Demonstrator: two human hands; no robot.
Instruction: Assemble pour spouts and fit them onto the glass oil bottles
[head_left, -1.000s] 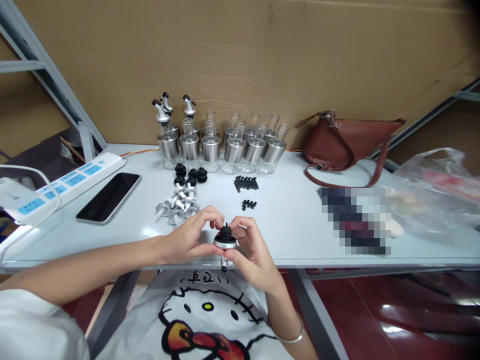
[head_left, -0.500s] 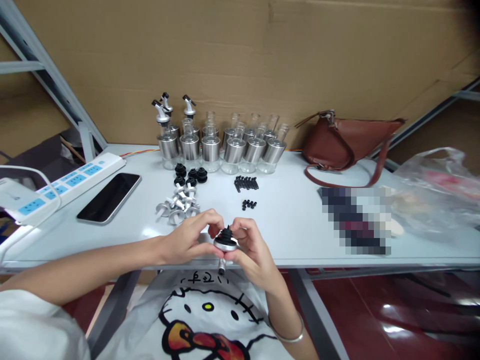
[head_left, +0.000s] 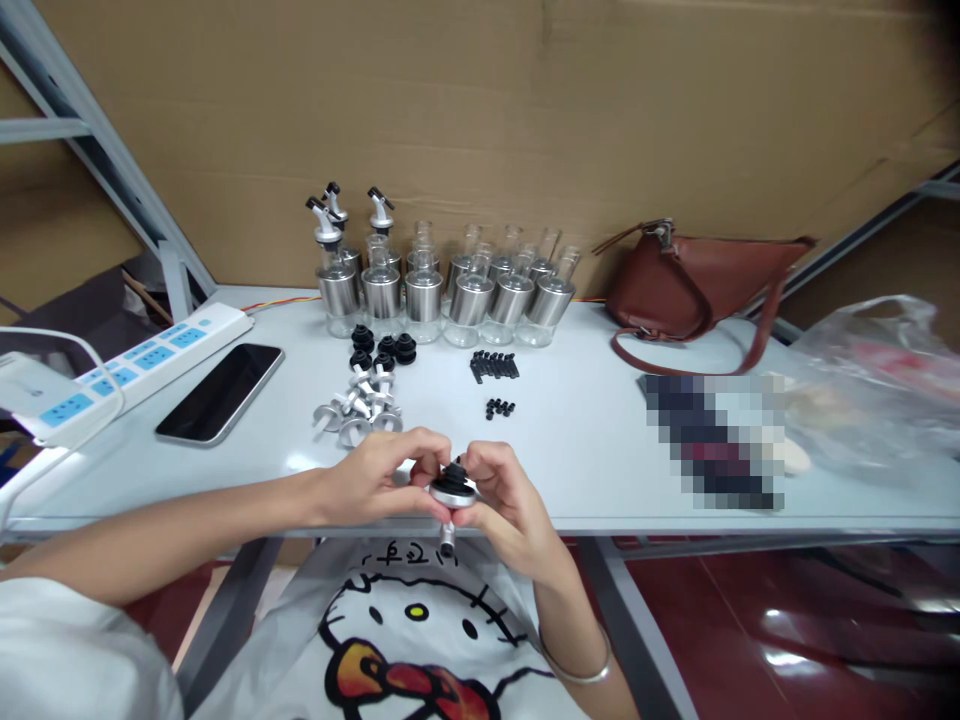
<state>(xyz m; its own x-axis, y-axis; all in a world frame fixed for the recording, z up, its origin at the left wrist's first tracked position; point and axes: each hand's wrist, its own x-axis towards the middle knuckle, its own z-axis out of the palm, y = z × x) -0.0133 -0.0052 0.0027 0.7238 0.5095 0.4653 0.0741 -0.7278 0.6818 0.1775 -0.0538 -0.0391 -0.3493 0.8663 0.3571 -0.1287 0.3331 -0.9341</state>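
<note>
In the head view, the spout (head_left: 453, 494) is held just above the near edge of the table (head_left: 592, 470), black ribbed plug (head_left: 454, 474) uppermost and narrow nozzle (head_left: 448, 538) pointing down toward the person; the left hand (head_left: 386, 475) is curled, its thumb at the collar and its bent fingers by the plug; the right hand (head_left: 506, 505) mirrors it, thumb and fingers closed in around the same piece – a 2-handed pinch; exactly which fingertips press on the plug is hard to make out.

The spout looks light enough for fingertips; the silvery collar is probably stiff and rather slippery, the plug rubbery, soft and grippy; the broad collar rim seems the best hold – the thin nozzle offers less purchase. The bottles (head_left: 424, 293) near the wall look fragile, with bare glass necks and smooth metal sleeves.

No brand or label can be read on the spout or bottles; the phone (head_left: 221, 394) has a dark screen without legible text; the shirt (head_left: 300, 640) bears a cat face with a bow, much like Hello Kitty, and black handwritten-style characters, upside down and partly creased, too unclear to read surely; a pixelated patch (head_left: 712, 440) at the right hides any print there.
</note>
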